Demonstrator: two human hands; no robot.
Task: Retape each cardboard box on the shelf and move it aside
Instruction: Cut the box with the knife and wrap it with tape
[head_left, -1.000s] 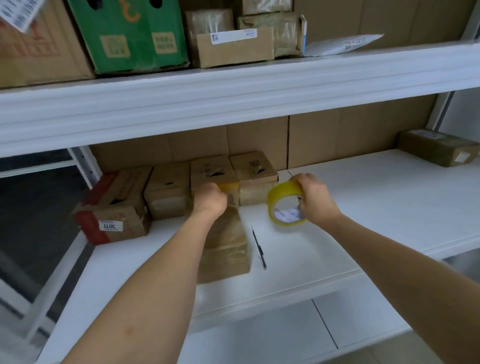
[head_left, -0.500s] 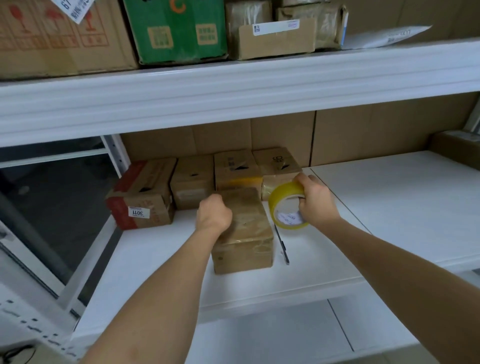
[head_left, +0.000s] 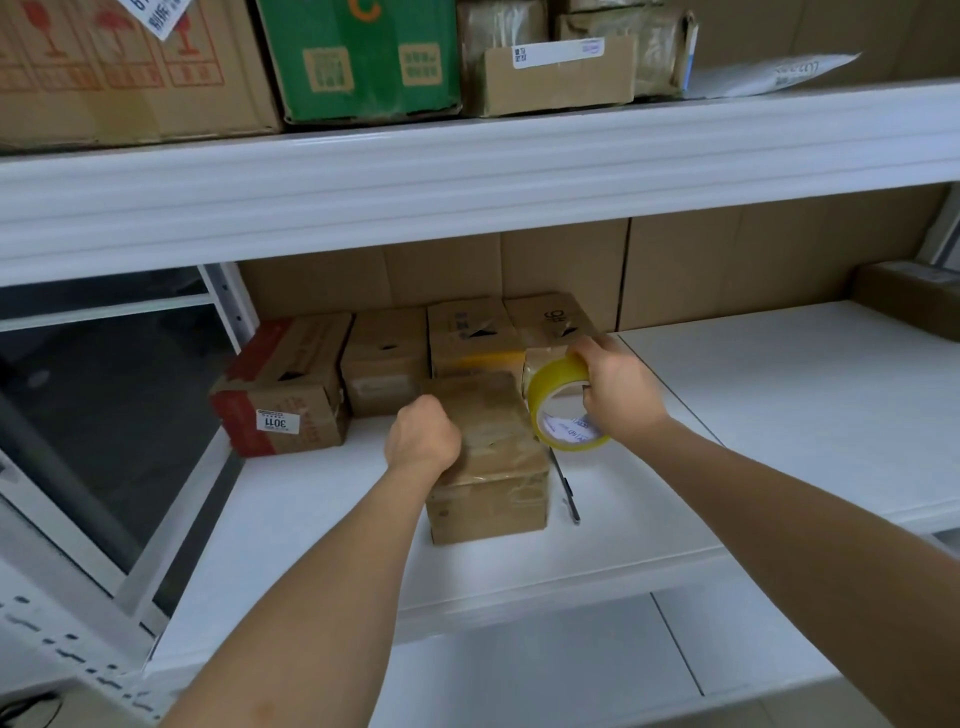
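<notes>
My left hand (head_left: 423, 434) is curled into a fist against the left top edge of the small cardboard box (head_left: 488, 467) I have in front of me on the shelf (head_left: 779, 441); whether my fingers actually pinch a tape end there I cannot tell. My right hand (head_left: 618, 395) grips the roll of yellow tape (head_left: 563, 410), fingers through the core, held just beside the box's right far corner.

I judge this box light and fairly stiff, but its top and front are glossy with old tape, so it would slide under my palm. I'd hold it down at the bare cardboard edges or clasp it by both sides when shifting it. The tape itself is thin and sticky; it will fold on itself if it goes slack.

Behind stand four more closed boxes in a row (head_left: 452, 338), touching one another, the leftmost with a red side (head_left: 280, 395). Their contents are hidden. A thin dark tool, perhaps a cutter (head_left: 566, 488), lies just right of my box.
</notes>
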